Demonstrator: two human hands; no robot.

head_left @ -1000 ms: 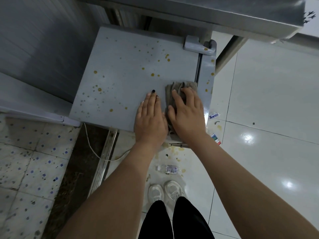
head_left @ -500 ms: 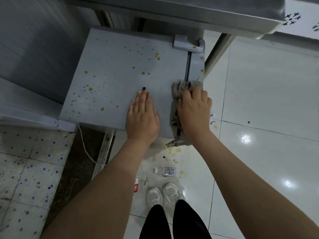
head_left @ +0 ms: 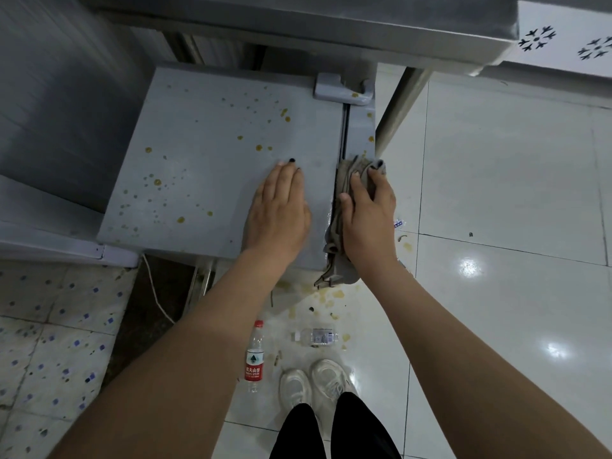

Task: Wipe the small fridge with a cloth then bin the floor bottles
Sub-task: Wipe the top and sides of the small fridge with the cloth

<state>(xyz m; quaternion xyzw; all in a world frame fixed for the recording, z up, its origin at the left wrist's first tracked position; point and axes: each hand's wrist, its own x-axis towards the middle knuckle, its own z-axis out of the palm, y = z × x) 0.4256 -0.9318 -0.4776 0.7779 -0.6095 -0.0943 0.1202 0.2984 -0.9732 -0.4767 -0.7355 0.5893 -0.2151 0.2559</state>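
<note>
The small grey fridge's top lies below me, flecked with yellow-brown spots. My left hand rests flat on it near the front edge, fingers together, holding nothing. My right hand presses a crumpled beige cloth onto the fridge's right strip, over the door gap; the cloth's tail hangs past the front edge. On the white floor in front lie a red-labelled plastic bottle and a small clear bottle, close to my white shoes.
A steel table overhangs the fridge's back, with its leg right of the fridge. Yellow spills and bits of litter dot the glossy floor. A white cable runs down the left side by patterned tiles.
My right hand has slid the cloth to the right, from the fridge top onto the right strip at the door gap. The view tipped down, bringing the red-labelled bottle into sight.
</note>
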